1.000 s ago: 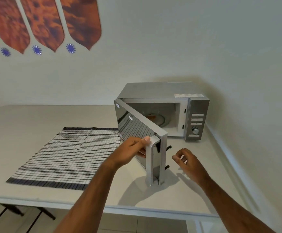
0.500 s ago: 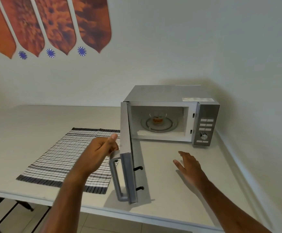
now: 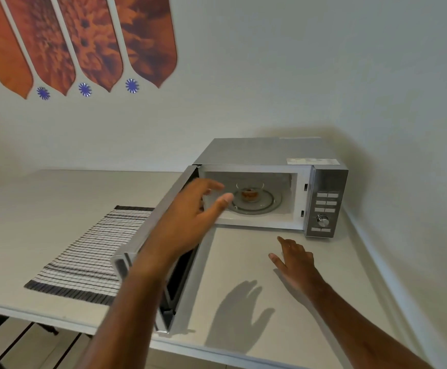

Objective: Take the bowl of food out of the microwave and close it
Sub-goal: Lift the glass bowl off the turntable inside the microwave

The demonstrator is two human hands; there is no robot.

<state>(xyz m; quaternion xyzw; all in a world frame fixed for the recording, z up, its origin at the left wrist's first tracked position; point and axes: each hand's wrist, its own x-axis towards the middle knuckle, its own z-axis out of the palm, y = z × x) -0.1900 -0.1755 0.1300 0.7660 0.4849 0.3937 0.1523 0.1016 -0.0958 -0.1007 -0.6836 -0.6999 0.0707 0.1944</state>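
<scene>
A silver microwave [image 3: 267, 153] stands at the table's back right corner, its door [image 3: 148, 243] swung wide open to the left. Inside, a clear glass bowl [image 3: 249, 192] with orange-brown food sits on the round turntable [image 3: 269, 206]. My left hand [image 3: 190, 217] is raised in front of the cavity's left side, fingers spread, holding nothing, a short way from the bowl. Flat above the tabletop in front of the microwave lies my right hand [image 3: 295, 261], fingers apart and empty.
A black-and-white striped placemat [image 3: 89, 249] lies on the white table [image 3: 30, 209] left of the door. The control panel [image 3: 325, 206] with buttons and a dial is at the microwave's right. Walls close in behind and to the right.
My left hand let go of the door handle and moved up and right toward the cavity. The door swung further open. My right hand stayed low on the table.
</scene>
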